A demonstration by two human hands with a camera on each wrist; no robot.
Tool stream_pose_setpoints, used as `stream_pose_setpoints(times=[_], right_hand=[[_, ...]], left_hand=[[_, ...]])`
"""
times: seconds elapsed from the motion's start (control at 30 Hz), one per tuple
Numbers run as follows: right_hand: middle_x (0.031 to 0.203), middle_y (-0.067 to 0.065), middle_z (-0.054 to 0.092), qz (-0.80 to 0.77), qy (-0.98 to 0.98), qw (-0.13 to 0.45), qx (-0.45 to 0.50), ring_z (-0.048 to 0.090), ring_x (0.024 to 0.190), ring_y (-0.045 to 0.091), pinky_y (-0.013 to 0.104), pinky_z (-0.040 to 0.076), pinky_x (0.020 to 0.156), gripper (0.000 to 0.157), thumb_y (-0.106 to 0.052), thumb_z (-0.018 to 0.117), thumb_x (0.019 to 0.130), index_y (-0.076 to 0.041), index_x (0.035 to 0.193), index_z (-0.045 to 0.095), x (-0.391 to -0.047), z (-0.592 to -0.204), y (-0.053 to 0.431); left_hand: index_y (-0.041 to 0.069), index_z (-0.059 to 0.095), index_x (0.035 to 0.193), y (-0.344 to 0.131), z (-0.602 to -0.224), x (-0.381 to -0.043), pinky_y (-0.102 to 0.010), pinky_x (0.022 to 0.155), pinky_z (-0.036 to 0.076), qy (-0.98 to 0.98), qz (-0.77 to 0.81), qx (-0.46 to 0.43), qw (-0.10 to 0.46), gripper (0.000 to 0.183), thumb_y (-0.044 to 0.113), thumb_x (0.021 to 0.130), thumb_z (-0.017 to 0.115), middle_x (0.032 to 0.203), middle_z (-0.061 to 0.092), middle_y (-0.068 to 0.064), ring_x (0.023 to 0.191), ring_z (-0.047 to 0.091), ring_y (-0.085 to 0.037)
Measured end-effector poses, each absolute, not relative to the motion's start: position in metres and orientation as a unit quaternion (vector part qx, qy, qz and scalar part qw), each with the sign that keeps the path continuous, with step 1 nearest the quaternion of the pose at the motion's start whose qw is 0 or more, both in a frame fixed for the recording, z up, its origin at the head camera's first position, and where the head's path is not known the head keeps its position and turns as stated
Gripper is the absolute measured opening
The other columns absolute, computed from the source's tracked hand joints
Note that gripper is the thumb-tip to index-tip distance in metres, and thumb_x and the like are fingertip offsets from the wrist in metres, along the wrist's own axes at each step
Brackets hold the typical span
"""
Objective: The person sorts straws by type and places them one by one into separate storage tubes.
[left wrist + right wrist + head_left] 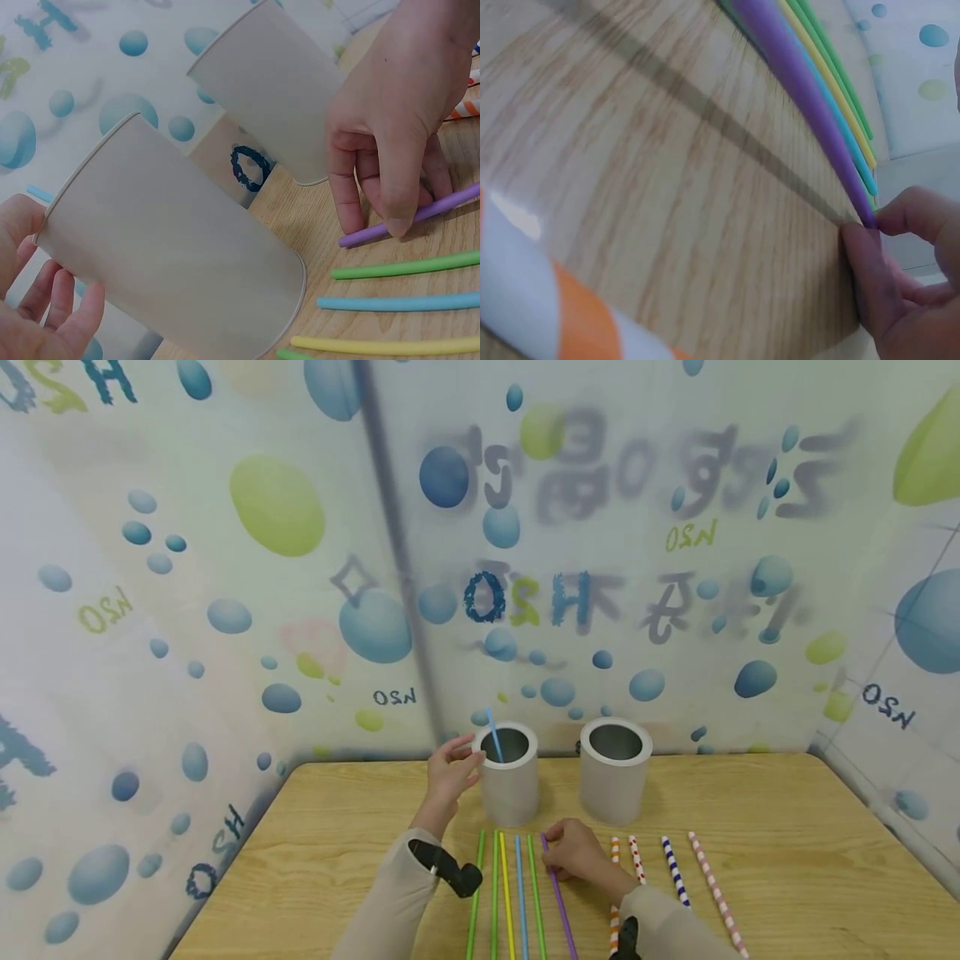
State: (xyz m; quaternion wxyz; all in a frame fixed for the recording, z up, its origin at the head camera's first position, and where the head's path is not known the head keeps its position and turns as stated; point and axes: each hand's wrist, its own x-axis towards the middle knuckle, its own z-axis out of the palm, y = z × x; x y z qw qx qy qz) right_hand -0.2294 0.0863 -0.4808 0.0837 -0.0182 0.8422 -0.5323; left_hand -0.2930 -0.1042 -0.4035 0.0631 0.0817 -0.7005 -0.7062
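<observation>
A light grey cylindrical container (pixel 510 793) stands at the back of the table, with a blue straw (pixel 492 731) leaning inside it and its top above the rim. My left hand (pixel 452 777) is at this container's left side, fingers loosely extended and fingertips right at the rim. With thumb and fingers, my right hand (pixel 577 853) pinches the far end of a purple straw (pixel 561 906). In the right wrist view the purple straw (pixel 810 105) slants up from the fingertips, its shadow apart from it on the wood.
A second grey container (pixel 613 789) stands to the right. Left of the purple straw lie green straws, a yellow straw (pixel 507 893) and a blue straw (pixel 521 897). Patterned straws lie on the right, among them a pink striped straw (pixel 716 889). A printed curtain (pixel 480 677) hangs behind the table.
</observation>
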Motion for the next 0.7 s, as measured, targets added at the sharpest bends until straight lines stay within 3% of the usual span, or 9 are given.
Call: stream_pose_setpoints(times=[0.4, 0.7], right_hand=[[0.06, 0.004, 0.055, -0.549, 0.828, 0.116, -0.025, 0.053, 0.049, 0.013, 0.03, 0.051, 0.043, 0.031, 0.006, 0.059, 0.066, 0.007, 0.098, 0.058, -0.229, -0.474, 0.086], [0.065, 0.007, 0.055, -0.583, 0.807, 0.074, -0.049, 0.051, 0.049, 0.013, 0.026, 0.047, 0.041, 0.032, 0.009, 0.056, 0.068, 0.01, 0.1, 0.055, -0.237, -0.467, 0.09]], left_hand=[[0.006, 0.06, 0.117, -0.106, -0.405, -0.296, -0.042, 0.077, 0.053, -0.699, -0.708, 0.082, 0.059, 0.036, 0.005, 0.082, 0.067, 0.102, 0.052, -0.013, 0.09, 0.056, -0.024], [0.006, 0.06, 0.117, -0.105, -0.404, -0.294, -0.042, 0.077, 0.053, -0.701, -0.706, 0.086, 0.059, 0.036, 0.005, 0.081, 0.067, 0.1, 0.052, -0.013, 0.09, 0.055, -0.024]])
